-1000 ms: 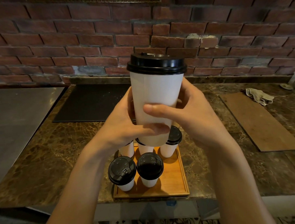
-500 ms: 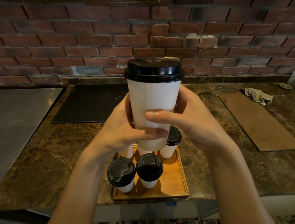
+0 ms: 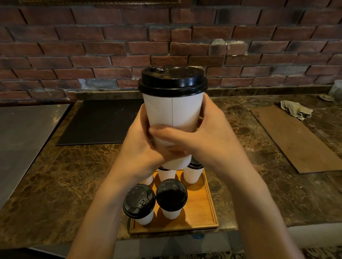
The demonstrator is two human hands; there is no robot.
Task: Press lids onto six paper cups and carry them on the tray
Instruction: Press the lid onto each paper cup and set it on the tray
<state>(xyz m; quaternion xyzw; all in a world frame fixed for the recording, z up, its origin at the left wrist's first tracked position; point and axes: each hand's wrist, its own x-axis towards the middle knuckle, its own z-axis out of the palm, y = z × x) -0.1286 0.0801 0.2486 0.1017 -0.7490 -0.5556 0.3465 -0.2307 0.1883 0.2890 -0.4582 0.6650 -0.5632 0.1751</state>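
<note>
Head view: tall white paper cup [image 3: 173,113] capped with a black plastic lid [image 3: 172,80], upright, raised in the air above the far end of the rectangular orange wooden tray [image 3: 200,208]. My left hand [image 3: 139,150] and my right hand [image 3: 211,133] both grip the cup's lower half, with fingers curled round it from either side. My right thumb lies across the cup's front, above my left thumb.

On the tray stand five more lidded white cups. Two form the near row, one at the tray's near-left corner [image 3: 139,201] and one just beside it at mid-width [image 3: 171,195]. Three form the far row, partly hidden behind my hands and the held cup; the one on the tray's right side [image 3: 192,175] shows best.

The tray lies at the near edge of a brown veined marble counter [image 3: 70,182]. Beyond the tray to the left lies a flat black mat [image 3: 99,122]. Well right of the tray lies a brown rectangular board [image 3: 296,137], with a crumpled pale cloth [image 3: 295,110] at its far end. Behind the tray rises a red brick wall [image 3: 84,54].
</note>
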